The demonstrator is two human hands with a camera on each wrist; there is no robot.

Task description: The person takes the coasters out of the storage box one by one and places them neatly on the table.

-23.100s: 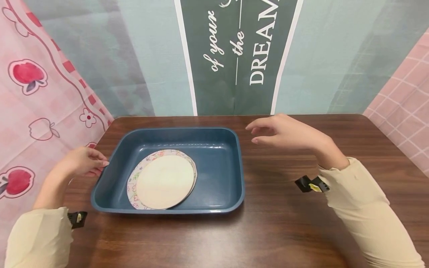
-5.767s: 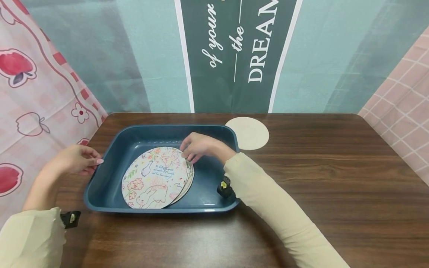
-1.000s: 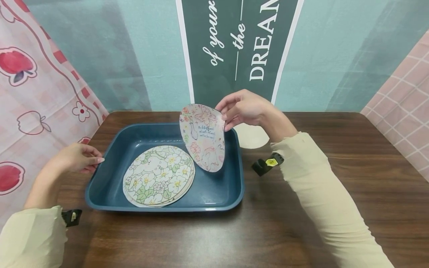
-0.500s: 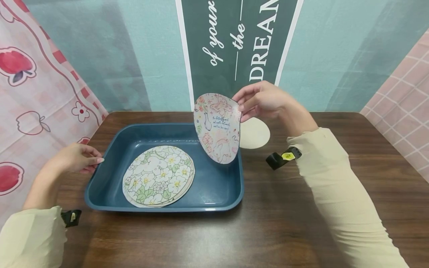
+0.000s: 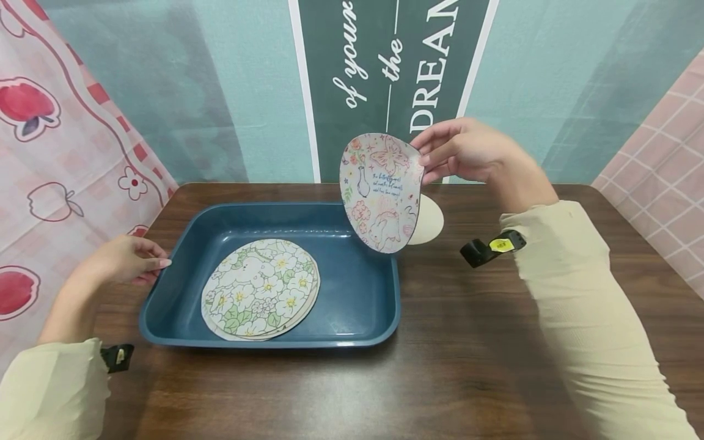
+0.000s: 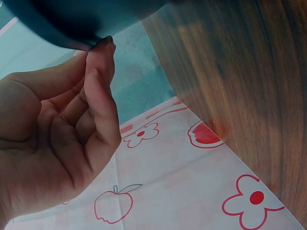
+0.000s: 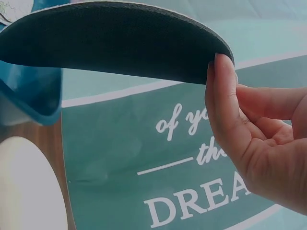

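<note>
Behind the wooden table (image 5: 495, 342) hang a pink apple-print cloth (image 5: 60, 153) at the left, a teal backdrop, a dark green banner (image 5: 385, 73) with white lettering in the middle, and pink checked cloth at the right.

At the far left, the left hand (image 5: 123, 261) rests against the left rim of the blue tray (image 5: 363, 305); in the left wrist view its loosely curled fingertips (image 6: 101, 50) touch the rim's underside, steadying it rather than gripping it. It sits where it sat a second ago.

Inside the tray, toward its left half, lies a stack of round mats (image 5: 260, 289), the top one printed with white flowers and green leaves. This flowered mat has been uncovered since a few seconds ago, when the butterfly mat lay on top of it.

Further right, the butterfly mat (image 5: 381, 192) now hangs tilted on edge in the air, over the tray's far right corner and partly past it, higher and further right than half a second ago. The right hand (image 5: 470, 150) pinches its upper right edge between thumb and fingers; the right wrist view shows the thumb (image 7: 223, 105) pressed on the dark underside of the mat.

Just behind it on the table lies a plain beige mat (image 5: 430, 221), half hidden by the held one. Judging by this drift, the held mat is being carried out of the tray toward that beige one.
</note>
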